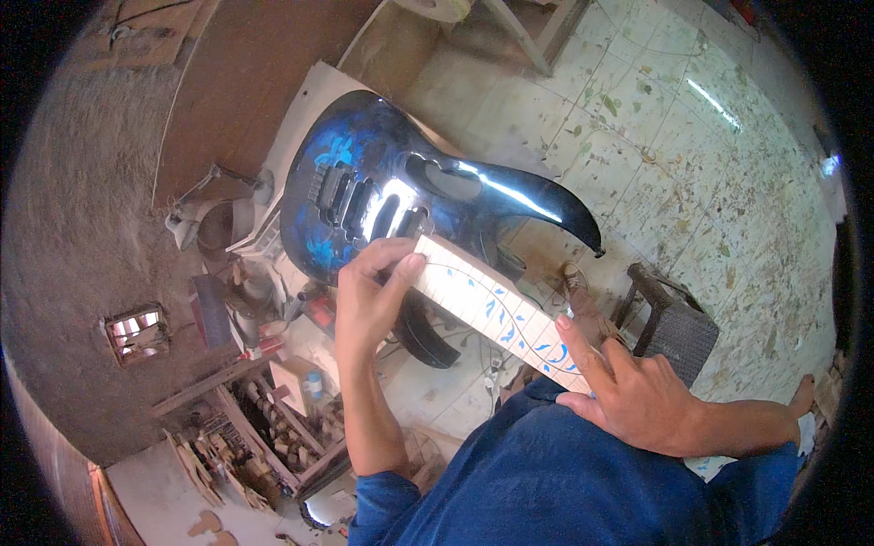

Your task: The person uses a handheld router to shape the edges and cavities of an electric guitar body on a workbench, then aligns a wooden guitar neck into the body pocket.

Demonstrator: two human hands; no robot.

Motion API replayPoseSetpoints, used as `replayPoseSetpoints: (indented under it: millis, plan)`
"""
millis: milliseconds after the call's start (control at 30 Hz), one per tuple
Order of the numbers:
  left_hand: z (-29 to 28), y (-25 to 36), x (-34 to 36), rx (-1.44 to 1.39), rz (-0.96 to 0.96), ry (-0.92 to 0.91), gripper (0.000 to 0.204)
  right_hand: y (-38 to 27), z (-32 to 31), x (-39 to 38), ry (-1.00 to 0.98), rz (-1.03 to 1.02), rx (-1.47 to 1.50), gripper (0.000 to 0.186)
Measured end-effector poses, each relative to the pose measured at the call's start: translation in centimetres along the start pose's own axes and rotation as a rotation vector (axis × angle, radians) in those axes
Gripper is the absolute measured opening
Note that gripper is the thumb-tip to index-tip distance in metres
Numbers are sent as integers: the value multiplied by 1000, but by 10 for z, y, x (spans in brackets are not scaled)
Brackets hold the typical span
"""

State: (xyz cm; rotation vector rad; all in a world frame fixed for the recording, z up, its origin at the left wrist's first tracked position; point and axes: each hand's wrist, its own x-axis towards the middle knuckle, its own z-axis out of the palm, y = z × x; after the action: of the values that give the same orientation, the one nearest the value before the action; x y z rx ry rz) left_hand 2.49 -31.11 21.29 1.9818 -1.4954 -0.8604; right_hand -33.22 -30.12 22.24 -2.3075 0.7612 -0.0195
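Note:
A guitar neck [492,309] with a pale fretboard and a blue leaf-and-vine inlay slants from the guitar body down toward my shirt. My left hand [378,282] grips its upper end, thumb along the face and fingers beyond the edge. Farther down, my right hand [628,387] is closed round the neck, a finger and thumb reaching over the fretboard. Beyond my left hand lies a glossy dark-blue electric guitar body [401,164] with cut-out cavities and long horns. The neck's end overlaps the body's edge; whether they are joined I cannot tell.
A pale board or bench top [319,86] shows behind the guitar body. To the right stands a dark woven-top stool [678,332] on a stained tile floor [655,155]. A desk lamp [187,227] and a wooden shelf [273,428] crowded with parts are at left.

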Motion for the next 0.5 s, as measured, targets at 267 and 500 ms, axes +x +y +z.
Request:
replayPoseSetpoints:
  millis: [267,500]
  plan:
    - [-2,3,3,-11,-53,-17,27,4,-5,5,10,-54,20,93]
    - [-3,-2,3,-60,-38,-21,26,-2,-1,3,7,9,44,92]
